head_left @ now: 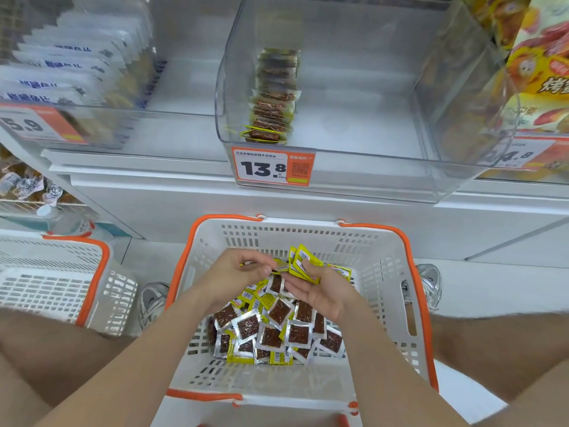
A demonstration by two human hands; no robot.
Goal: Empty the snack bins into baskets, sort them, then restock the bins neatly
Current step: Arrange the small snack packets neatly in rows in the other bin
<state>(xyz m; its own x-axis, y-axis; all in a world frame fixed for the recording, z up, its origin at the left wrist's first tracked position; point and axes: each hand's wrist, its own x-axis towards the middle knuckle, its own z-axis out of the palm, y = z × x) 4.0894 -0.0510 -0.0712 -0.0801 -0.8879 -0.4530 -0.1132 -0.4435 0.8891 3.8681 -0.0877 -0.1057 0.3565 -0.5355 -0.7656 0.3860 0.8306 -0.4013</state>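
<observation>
A white basket with orange rim (397,272) sits between my knees and holds a heap of small yellow and brown snack packets (271,328). Over the heap, my right hand (320,288) grips a small stack of yellow packets (303,263) upright between thumb and fingers. My left hand (237,272) pinches the edge of one packet beside that stack. Above, a clear plastic bin (354,118) holds one neat row of the same packets (272,100) along its left side; most of its floor is bare.
An orange price tag reading 13.8 (272,167) hangs on the bin's front. A second white basket (55,278) stands at the left. Bins of blue-white packets (70,63) and yellow packets (535,63) flank the middle bin. My shoes (428,285) touch the floor by the basket.
</observation>
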